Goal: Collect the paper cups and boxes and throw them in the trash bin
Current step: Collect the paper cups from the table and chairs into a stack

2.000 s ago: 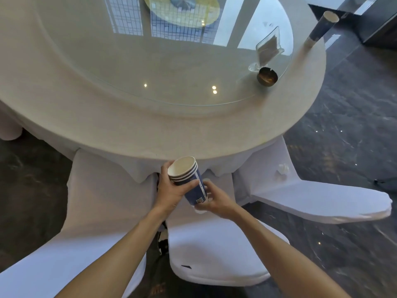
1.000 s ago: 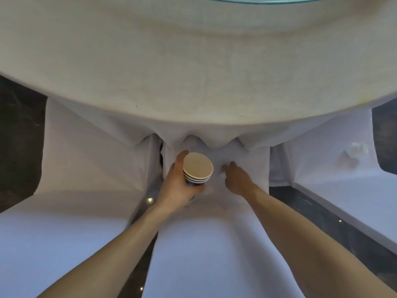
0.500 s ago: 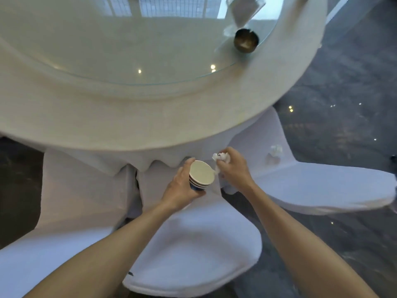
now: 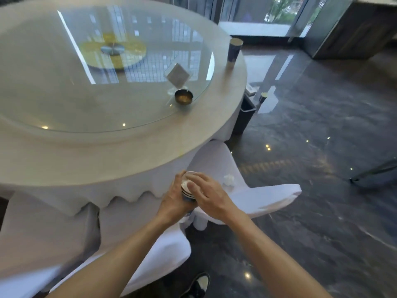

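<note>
My left hand (image 4: 174, 201) grips a stack of blue-and-white paper cups (image 4: 184, 187) just below the table's front edge. Fingers extended, my right hand (image 4: 209, 195) lies over the stack's mouth and covers most of it. The crumpled tissue it held is hidden. Another tall blue paper cup (image 4: 234, 51) stands on the far right rim of the table. A dark trash bin (image 4: 247, 114) stands on the floor behind the table's right side, with a small white box (image 4: 250, 89) at its top. A small cup (image 4: 263, 97) sits beyond the bin.
The round table (image 4: 107, 162) carries a glass turntable (image 4: 64, 100) with a metal bowl (image 4: 183, 96) and a clear sign holder (image 4: 177, 77). White-covered chairs (image 4: 264, 196) stand below me, and a crumpled tissue (image 4: 228, 179) lies on the right one. Dark polished floor (image 4: 311, 211) stretches to the right.
My right hand picked a crumpled tissue off the chair, brought it to the cup stack and now covers the mouth. My view has lifted toward the table's right side.
</note>
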`<action>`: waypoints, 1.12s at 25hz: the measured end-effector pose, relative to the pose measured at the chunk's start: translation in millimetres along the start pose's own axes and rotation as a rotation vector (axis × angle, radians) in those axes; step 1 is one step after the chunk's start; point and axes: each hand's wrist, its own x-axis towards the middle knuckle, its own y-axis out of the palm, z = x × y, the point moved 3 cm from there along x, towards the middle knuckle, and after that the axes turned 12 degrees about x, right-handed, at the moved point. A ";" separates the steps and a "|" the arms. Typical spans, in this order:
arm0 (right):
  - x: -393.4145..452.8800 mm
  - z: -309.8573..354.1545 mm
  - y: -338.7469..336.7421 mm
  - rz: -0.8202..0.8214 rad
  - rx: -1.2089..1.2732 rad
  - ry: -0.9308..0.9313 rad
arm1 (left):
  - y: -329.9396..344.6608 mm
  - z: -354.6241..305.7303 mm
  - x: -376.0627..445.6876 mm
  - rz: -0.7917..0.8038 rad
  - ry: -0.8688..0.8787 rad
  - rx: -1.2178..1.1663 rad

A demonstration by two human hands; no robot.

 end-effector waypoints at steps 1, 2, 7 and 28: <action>-4.7 -3.7 -14.0 -0.058 0.020 0.003 | 5.3 -10.3 0.3 -0.010 -0.009 0.008; -7.5 -6.4 -22.6 -0.075 0.024 0.019 | 8.5 -14.1 0.7 -0.017 -0.022 0.013; -12.6 -21.5 -56.6 0.204 -0.009 0.233 | 30.2 -47.8 14.9 -0.064 0.049 0.073; 124.2 -232.0 -173.1 0.132 -0.250 0.513 | 119.2 -29.7 204.9 0.033 -0.151 -0.027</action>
